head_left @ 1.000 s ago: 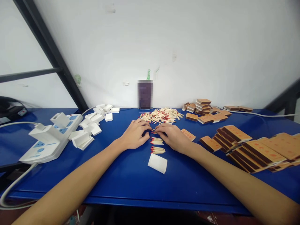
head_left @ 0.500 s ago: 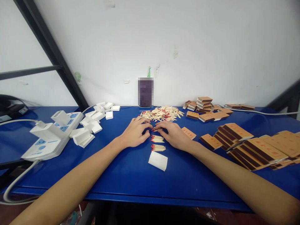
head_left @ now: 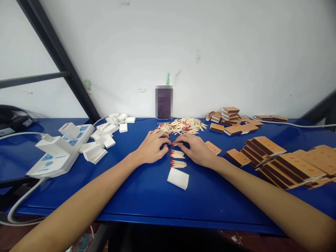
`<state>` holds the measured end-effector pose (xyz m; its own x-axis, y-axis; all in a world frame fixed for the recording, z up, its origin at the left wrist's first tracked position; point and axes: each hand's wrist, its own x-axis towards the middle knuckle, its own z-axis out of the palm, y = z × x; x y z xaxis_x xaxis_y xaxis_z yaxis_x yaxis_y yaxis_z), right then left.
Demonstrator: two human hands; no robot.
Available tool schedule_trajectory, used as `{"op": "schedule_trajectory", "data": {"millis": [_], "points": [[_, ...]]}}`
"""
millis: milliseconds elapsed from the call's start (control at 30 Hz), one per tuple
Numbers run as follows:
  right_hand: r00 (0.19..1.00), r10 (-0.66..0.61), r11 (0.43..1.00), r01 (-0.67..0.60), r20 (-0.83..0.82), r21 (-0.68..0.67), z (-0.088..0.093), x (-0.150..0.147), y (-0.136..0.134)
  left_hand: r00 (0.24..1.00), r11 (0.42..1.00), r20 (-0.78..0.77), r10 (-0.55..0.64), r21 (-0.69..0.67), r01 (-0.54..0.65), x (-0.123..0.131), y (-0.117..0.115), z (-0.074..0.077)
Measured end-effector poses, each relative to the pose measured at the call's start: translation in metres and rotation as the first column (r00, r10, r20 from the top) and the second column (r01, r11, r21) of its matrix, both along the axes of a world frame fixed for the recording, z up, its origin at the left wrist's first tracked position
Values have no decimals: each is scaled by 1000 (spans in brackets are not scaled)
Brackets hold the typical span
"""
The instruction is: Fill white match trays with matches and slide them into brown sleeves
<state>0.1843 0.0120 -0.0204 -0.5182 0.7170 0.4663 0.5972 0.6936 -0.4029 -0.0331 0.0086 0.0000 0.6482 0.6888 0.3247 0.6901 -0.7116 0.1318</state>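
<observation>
My right hand (head_left: 196,148) rests on the blue table with thumb and fingers closed around a few red-headed matches (head_left: 176,143). Facing it, my left hand (head_left: 153,147) has curved fingers, thumb and index slightly apart beside the match heads. It appears to hold nothing. Two small bundles of matches lie in a column nearer me, an upper bundle (head_left: 177,154) and a lower bundle (head_left: 178,164). Below them is a white matchbox tray (head_left: 178,179), seemingly face down. Just beyond my hands spreads a loose heap of matches (head_left: 187,126).
White matchbox trays (head_left: 105,129) lie in a pile at left, beside a white power strip (head_left: 56,161). Brown matchbox sleeves (head_left: 270,145) are stacked at right, with more sleeves (head_left: 231,119) behind. One sleeve (head_left: 213,147) lies by my right wrist. A blurred dark device (head_left: 164,102) leans against the wall.
The view has shifted very slightly. My hands stay at the same spot, and the right fingers have drawn back a little, showing more of the matches between them.
</observation>
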Motion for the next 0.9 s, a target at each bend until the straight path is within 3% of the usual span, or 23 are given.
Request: {"op": "schedule_trajectory", "data": {"millis": [300, 767, 900], "points": [[1000, -12, 1000, 12, 18, 12, 0, 1, 0, 998, 999, 40, 38, 11, -39, 0, -1, -1], [1000, -19, 998, 18, 20, 56, -2, 1, 0, 1000, 1000, 18, -16, -9, 16, -2, -1, -1], [1000, -24, 998, 23, 16, 55, -2, 1, 0, 999, 999, 43, 33, 36, -35, -1, -1, -2]]}}
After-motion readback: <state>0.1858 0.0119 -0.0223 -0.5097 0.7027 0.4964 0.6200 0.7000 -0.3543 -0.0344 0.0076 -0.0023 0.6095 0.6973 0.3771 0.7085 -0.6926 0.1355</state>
